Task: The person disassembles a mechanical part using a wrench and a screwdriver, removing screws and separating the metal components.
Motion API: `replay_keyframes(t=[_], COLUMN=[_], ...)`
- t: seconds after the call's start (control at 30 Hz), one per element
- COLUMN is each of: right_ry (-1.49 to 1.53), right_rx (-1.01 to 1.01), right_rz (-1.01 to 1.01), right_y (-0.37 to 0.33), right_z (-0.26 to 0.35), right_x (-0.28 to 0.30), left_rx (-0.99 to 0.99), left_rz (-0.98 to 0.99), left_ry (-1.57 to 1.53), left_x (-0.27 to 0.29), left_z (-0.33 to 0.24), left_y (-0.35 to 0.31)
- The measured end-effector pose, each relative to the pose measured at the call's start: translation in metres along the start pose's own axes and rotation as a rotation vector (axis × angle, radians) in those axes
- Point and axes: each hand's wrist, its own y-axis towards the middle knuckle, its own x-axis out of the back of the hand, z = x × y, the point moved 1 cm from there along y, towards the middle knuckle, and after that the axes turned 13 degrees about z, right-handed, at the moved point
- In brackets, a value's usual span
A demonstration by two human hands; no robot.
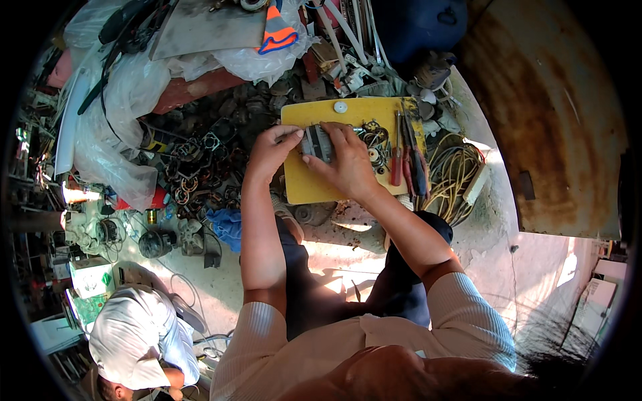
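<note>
Above a yellow board (307, 186) I hold a grey metal block (317, 144) with a dark groove across it. The fingers of my left hand (273, 152) pinch its left side, thumb near the upper corner. On the other side my right hand (346, 159) wraps round it, with fingers over the far edge and thumb at the near edge. The block's underside is hidden. Just right of my right hand lie a tangle of small dark rings and wires (376, 137), a red-handled screwdriver (396, 170) and pliers (416, 172).
A white disc (340, 107) sits at the board's far edge. Coiled yellowish cable (451, 175) lies to its right, dark metal parts (194, 160) to its left. A blue cloth (226, 227) is by my left forearm. Another person (137, 337) bends low at the lower left.
</note>
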Motion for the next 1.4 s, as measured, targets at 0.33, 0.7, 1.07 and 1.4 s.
replay_keyframes(t=[0.33,0.7,1.07,1.4], right_ry=[-0.028,0.151,0.359,0.617], right_rx=[-0.033,-0.038,-0.135,-0.317], right_rz=[0.017,0.015,0.092,0.111], right_y=[0.000,0.007,0.022,0.035], right_z=[0.003,-0.005,-0.035,-0.041], right_x=[0.002,0.008,0.010,0.001], left_rx=[0.011,-0.040,-0.087,-0.224], left_rz=[-0.014,-0.101,-0.044,-0.137], left_ry=[-0.112,-0.067,-0.041,0.100], left_x=[-0.002,0.001,-0.014,-0.016], left_z=[-0.002,-0.011,-0.016,-0.004], left_y=[0.003,-0.013,-0.015,-0.008])
